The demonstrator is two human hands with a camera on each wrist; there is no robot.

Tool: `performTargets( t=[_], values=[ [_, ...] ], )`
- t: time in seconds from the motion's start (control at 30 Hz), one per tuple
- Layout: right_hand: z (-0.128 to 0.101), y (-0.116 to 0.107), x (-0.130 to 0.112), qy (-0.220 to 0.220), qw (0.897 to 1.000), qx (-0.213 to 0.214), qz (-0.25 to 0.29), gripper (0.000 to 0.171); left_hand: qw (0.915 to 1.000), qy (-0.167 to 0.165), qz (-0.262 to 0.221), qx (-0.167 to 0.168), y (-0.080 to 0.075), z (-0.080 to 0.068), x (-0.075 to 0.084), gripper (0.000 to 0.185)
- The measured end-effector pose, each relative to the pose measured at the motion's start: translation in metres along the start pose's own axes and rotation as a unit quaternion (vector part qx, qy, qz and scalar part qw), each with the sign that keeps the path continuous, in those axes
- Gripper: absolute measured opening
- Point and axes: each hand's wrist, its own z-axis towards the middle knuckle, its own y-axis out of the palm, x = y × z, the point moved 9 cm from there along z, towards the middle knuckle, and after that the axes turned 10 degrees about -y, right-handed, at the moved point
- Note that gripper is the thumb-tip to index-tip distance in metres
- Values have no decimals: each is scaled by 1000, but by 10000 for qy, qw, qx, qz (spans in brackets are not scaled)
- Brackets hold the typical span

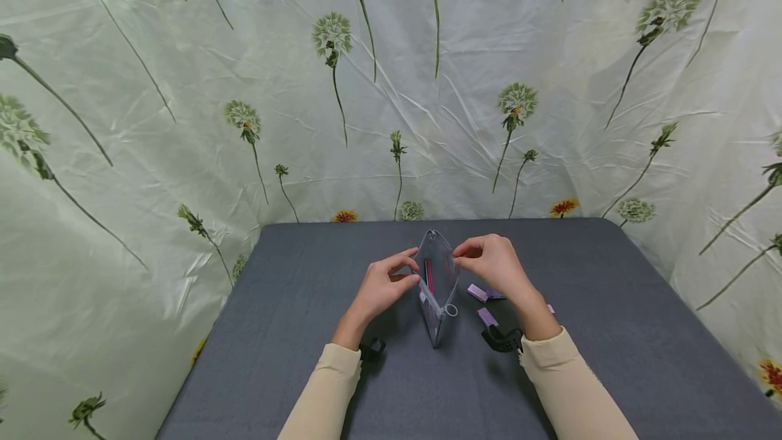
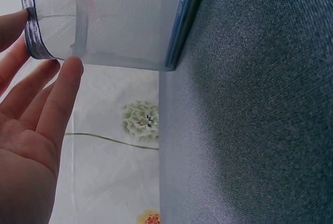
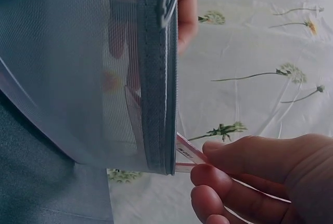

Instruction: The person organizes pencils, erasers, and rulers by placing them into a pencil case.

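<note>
A grey mesh zip pouch stands upright on the table with its mouth spread wide. My left hand holds the pouch's left rim; in the left wrist view, the thumb and fingertips of that hand meet at the zip edge. At the opposite rim is my right hand. In the right wrist view, the thumb and forefinger of this hand pinch a thin, pale pinkish piece with dark print, partly hidden behind the pouch's edge. Inside the pouch, a red and dark slim item leans.
Several small purple-and-white blocks lie on the dark grey table, right of the pouch and partly under my right arm. A ring zip pull hangs at the pouch's near end. A flower-printed curtain rises behind the table.
</note>
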Motion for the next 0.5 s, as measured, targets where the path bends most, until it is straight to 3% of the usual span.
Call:
performTargets(
  t=[0.5],
  values=[
    [2, 0, -5, -247, 9990, 58, -375, 14, 10000, -2, -93, 9, 1, 0, 0, 10]
  ],
)
